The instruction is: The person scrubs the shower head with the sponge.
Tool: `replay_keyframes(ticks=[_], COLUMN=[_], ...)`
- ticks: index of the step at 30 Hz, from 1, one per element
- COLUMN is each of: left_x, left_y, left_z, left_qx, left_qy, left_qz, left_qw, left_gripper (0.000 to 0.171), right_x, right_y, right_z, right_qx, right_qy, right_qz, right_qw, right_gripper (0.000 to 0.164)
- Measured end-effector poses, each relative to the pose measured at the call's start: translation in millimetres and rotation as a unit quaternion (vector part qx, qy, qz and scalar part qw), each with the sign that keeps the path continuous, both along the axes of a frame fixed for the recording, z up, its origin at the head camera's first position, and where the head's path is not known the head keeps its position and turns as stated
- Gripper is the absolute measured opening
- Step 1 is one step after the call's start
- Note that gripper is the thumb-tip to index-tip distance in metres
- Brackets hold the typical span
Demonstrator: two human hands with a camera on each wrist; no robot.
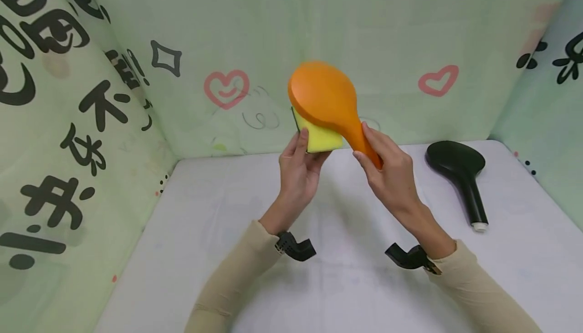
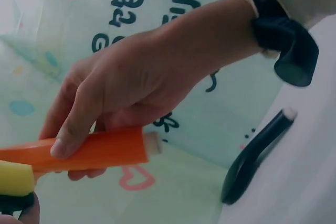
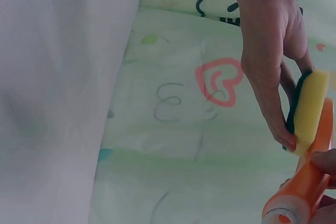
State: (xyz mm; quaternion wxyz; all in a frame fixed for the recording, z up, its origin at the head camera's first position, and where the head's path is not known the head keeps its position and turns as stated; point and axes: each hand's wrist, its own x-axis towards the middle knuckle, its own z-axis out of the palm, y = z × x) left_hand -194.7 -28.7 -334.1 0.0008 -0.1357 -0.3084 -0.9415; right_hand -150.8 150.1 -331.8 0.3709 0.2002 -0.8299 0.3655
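Up and leftward from the right hand [image 1: 393,173] runs the orange shower head [image 1: 324,95], held above the table [image 1: 355,297], its long axis slanting from the gripped handle to a round head just beyond the left hand [image 1: 298,178]. Fingers and thumb close round that handle, so the right hand is the nearer one! And now, over on the left hand's side, a yellow sponge [image 1: 325,143], pinched between thumb and fingers, partly behind that head. Yellow face toward the orange, dark face away: that's the relation to watch, though whether they touch is hard to call. Farther out, rightward of the right hand, a black shower head [image 1: 455,163] lies, handle end toward the person.
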Motion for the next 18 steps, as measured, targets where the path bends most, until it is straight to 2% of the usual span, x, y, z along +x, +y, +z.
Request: replay_keyframes(ticks=[2,7,9,10,11,12,13,14,15,16,18], left_x=[-1.2,-11.0,-16.3,-19.2,-21.9,-24.3,-25.7,-26.2,-25.9,-24.6,-21.7], left_y=[-2,-24,-33,-37,-41,-43,-44,-44,-43,-40,-34], left_z=[2.5,17.0,22.8,25.3,26.8,27.2,26.5,24.3,20.9,16.4,5.6], left_qx=[-0.007,0.008,-0.004,-0.03,-0.067,-0.117,-0.18,-0.253,-0.319,-0.377,-0.451], left_qy=[0.013,0.028,0.052,0.079,0.114,0.158,0.209,0.265,0.322,0.377,0.469], left_qz=[0.014,0.087,0.121,0.146,0.174,0.209,0.251,0.296,0.34,0.38,0.436], left_qw=[0.9998,0.9958,0.9912,0.9856,0.9757,0.958,0.9278,0.8824,0.824,0.7557,0.6218], left_gripper=[0.041,0.038,0.037,0.037,0.038,0.038,0.04,0.04,0.041,0.041,0.039], right_x=[0.2,8.2,11.9,13.4,14.5,15.3,15.3,14.7,13.6,12.2,9.0], right_y=[-2,-2,-1,-1,-1,-2,-2,-2,-3,-3,-4], right_z=[2.6,3.9,2.2,1.7,1.3,1.4,2.2,3.5,5.6,8.2,13.3], right_qx=[-0.002,0.006,0.01,0.011,0.011,0.009,0.007,0.003,-0.002,-0.007,-0.022], right_qy=[-0.003,-0.017,-0.024,-0.027,-0.029,-0.031,-0.033,-0.035,-0.039,-0.045,-0.076], right_qz=[0.007,0.001,-0.002,-0.002,-0.002,-0.001,0.0,0.0,-0.002,-0.005,-0.003], right_qw=[1.0,1.0,1.0,1.0,1.0,0.999,0.999,0.999,0.999,0.999,0.997], right_gripper=[0.063,0.062,0.062,0.062,0.062,0.061,0.061,0.061,0.06,0.059,0.057])
